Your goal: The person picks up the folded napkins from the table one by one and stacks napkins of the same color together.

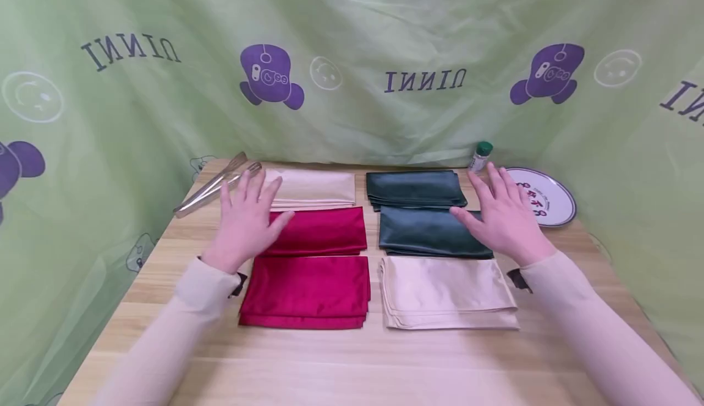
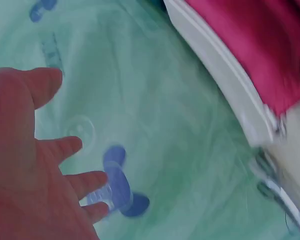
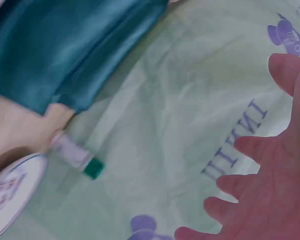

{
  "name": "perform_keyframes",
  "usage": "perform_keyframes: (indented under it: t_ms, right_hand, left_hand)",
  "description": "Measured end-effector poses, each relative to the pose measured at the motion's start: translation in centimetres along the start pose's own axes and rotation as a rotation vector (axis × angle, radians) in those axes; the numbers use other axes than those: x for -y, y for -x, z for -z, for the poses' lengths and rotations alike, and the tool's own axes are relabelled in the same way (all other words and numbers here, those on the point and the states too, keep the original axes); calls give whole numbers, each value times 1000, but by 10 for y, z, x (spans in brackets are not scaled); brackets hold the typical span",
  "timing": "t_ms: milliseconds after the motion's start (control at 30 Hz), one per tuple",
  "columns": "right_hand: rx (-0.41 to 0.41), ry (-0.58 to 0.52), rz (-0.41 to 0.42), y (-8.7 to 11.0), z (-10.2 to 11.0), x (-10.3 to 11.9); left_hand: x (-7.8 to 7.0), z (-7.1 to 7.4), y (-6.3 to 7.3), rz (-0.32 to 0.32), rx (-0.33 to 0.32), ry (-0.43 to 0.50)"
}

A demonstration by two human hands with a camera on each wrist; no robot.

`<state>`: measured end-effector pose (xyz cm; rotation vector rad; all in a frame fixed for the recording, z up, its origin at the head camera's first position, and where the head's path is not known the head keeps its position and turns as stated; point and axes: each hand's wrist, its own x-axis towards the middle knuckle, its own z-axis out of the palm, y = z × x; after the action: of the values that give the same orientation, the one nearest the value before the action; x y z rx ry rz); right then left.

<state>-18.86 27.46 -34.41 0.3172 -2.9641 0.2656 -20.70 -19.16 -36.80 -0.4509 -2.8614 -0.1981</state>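
Six folded satin cloths lie in two columns on the wooden table. On the left, a cream cloth (image 1: 316, 187) is at the back, with a red cloth (image 1: 321, 232) and another red cloth (image 1: 308, 290) in front. On the right are a dark green cloth (image 1: 415, 187), a second dark green cloth (image 1: 431, 233) and a cream cloth (image 1: 448, 290) nearest the person. The left hand (image 1: 244, 222), fingers spread, overlaps the left column's outer edge in the head view. The right hand (image 1: 506, 216) is spread likewise beside the green cloths. Both palms hold nothing.
Metal tongs (image 1: 211, 189) lie at the table's back left. A small green-capped bottle (image 1: 481, 156) stands at the back right, near a white plate (image 1: 555, 201) with red characters. A green printed curtain (image 1: 352, 112) hangs around the table's back and sides.
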Motion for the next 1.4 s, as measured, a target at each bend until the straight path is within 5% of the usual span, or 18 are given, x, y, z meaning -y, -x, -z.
perform_keyframes:
  t_ms: [167, 333, 467, 733, 1000, 1267, 1400]
  right_hand:
    - [38, -1, -45, 31, -12, -23]
    - [136, -45, -94, 59, -31, -42]
    - [230, -111, -129, 76, -47, -49]
    - [247, -296, -95, 106, -64, -51]
    - [250, -326, -127, 116, -68, -35]
    - [238, -551, -325, 109, -67, -31]
    - [264, -710, -431, 108, -67, -34]
  left_hand:
    - [-52, -18, 18, -63, 74, 60]
    - [-112, -43, 34, -209, 175, 153]
    - [-143, -57, 38, -306, 248, 194]
    - [-168, -76, 30, -271, 321, 135]
    - [-192, -85, 36, -237, 410, 161]
    - [-189, -85, 34, -209, 438, 570]
    - [-193, -94, 30, -139, 401, 750]
